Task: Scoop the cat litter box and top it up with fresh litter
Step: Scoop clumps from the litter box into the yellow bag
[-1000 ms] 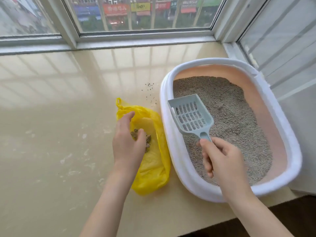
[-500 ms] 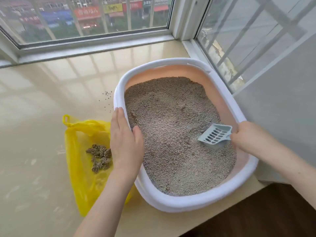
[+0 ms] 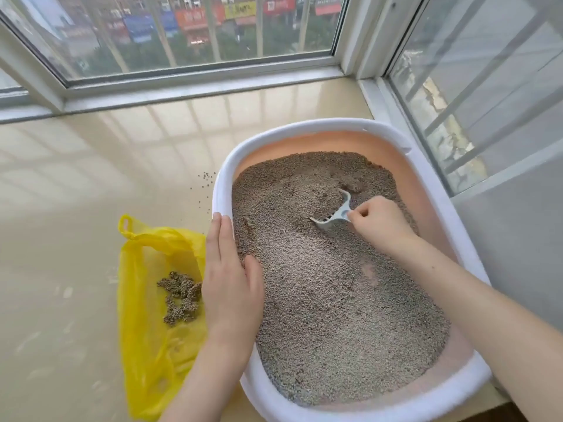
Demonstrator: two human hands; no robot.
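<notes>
A white-rimmed litter box (image 3: 304, 132) with a peach inner wall stands on the sill, filled with grey-brown litter (image 3: 335, 300). My right hand (image 3: 380, 223) grips the handle of a pale blue slotted scoop (image 3: 338, 213), whose blade is dug into the litter near the far middle. My left hand (image 3: 231, 275) lies flat over the box's left rim, fingers straight, thumb on the litter. To the left lies a yellow plastic bag (image 3: 146, 330) holding dark litter clumps (image 3: 181, 296).
Several loose litter grains (image 3: 204, 184) lie scattered on the glossy beige sill (image 3: 76, 208) left of the box. Window frames (image 3: 198, 77) close off the far side, and barred glass (image 3: 472, 86) the right. The sill's front edge drops off at bottom right.
My right hand carried the scoop from the box's right side toward the far middle and pushed it into the litter. My left hand stays on the left rim. The view shifted slightly.
</notes>
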